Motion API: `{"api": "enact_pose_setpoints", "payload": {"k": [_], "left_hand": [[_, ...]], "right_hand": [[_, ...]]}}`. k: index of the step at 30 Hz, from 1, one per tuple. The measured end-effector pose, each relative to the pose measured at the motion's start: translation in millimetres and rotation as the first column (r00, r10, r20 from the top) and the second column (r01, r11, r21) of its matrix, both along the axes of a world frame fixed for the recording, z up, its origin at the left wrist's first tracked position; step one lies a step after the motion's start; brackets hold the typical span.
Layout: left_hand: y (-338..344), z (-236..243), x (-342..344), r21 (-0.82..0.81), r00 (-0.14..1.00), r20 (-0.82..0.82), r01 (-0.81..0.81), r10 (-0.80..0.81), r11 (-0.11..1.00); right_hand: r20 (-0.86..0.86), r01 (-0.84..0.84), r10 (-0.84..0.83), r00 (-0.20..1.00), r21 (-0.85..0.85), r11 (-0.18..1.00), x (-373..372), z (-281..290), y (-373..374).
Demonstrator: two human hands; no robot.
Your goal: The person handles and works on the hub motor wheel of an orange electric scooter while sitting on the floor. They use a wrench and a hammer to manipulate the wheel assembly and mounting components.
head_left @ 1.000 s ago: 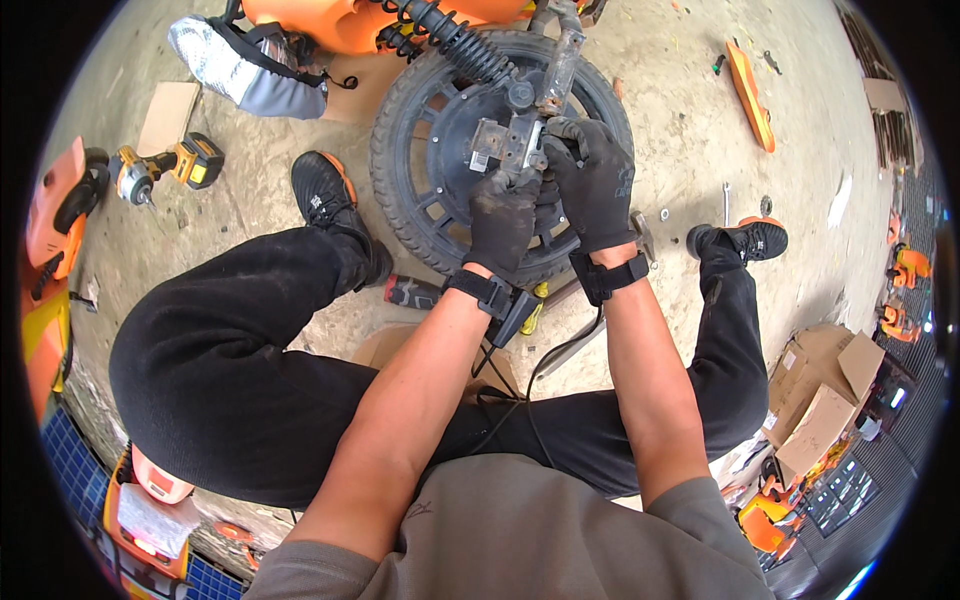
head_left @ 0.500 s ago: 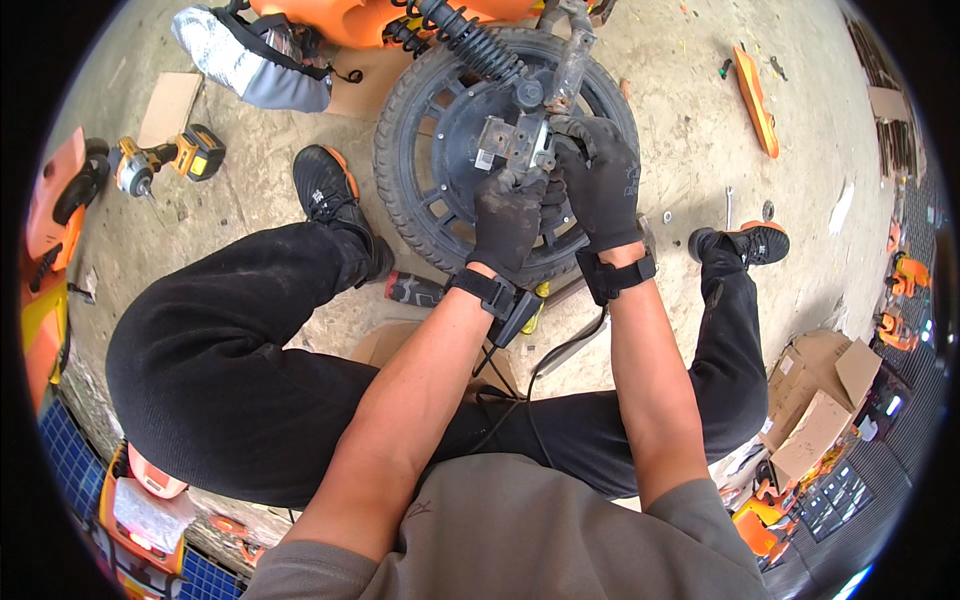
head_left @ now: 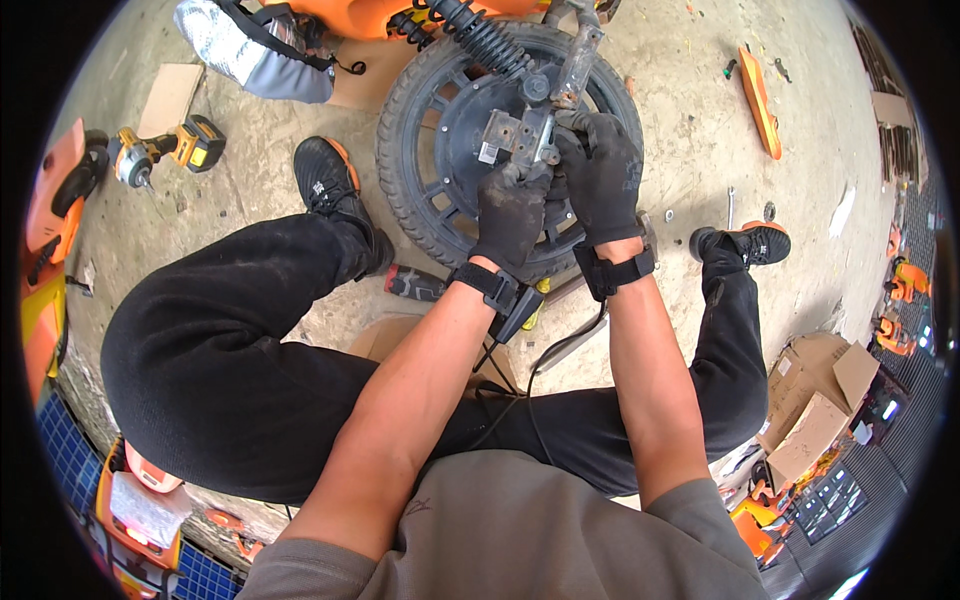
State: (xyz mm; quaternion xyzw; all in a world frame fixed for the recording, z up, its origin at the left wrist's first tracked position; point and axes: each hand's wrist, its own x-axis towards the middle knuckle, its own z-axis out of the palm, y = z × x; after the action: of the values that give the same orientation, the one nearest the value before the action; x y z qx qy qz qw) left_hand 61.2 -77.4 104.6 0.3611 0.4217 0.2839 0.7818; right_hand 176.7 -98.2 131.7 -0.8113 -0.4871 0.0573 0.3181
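A scooter wheel (head_left: 398, 165) with a black tyre and a dark hub lies before me. On its hub sits a metal bracket (head_left: 507, 132) with bolt holes and a small white label. My left hand (head_left: 510, 215), in a black glove, is closed at the near end of this bracket, thumb and fingers pinched together. From the right, my gloved right hand (head_left: 605, 175) curls its fingers against the bracket's right side, close to a rusty metal arm (head_left: 578, 70). Both sets of fingertips are partly hidden, as is the near side of the hub. A coil-spring shock absorber (head_left: 478, 38) rises above the wheel.
Left on the concrete floor lies a yellow-black cordless impact driver (head_left: 165, 152). A red-black tool (head_left: 412, 284) rests under my left wrist. On the right are a wrench (head_left: 731, 207), an orange strip (head_left: 760, 103) and a cardboard box (head_left: 815, 400). Wrist cables (head_left: 530, 385) hang between my forearms.
Both hands stay at the bracket. The fingers of my left hand have drawn in slightly at its near end. The whole view has shifted a little.
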Motion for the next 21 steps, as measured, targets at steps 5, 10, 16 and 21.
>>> {"api": "enact_pose_setpoints", "payload": {"k": [5,10,16,21], "left_hand": [[0.4,0.6,-0.6,0.011,1.0,0.002,0.026,-0.026,1.0],[0.5,-3.2,1.3,0.062,0.994,-0.108,0.044,-0.037,0.997],[-1.0,-6.8,0.8,0.071,0.998,-0.06,0.029,-0.025,0.997],[1.1,2.8,0.9,-0.198,0.997,0.069,0.04,-0.027,0.979]], "right_hand": [[-0.056,0.083,-0.083,0.995,-0.006,0.997,-1.8,-5.5,0.8],[-0.194,0.129,-0.124,0.973,0.015,0.991,-6.9,0.1,2.6],[-0.312,0.132,-0.125,0.942,0.001,0.991,-6.2,7.8,3.6],[-0.379,0.103,-0.097,0.92,-0.005,0.995,0.4,4.3,-3.2]]}}
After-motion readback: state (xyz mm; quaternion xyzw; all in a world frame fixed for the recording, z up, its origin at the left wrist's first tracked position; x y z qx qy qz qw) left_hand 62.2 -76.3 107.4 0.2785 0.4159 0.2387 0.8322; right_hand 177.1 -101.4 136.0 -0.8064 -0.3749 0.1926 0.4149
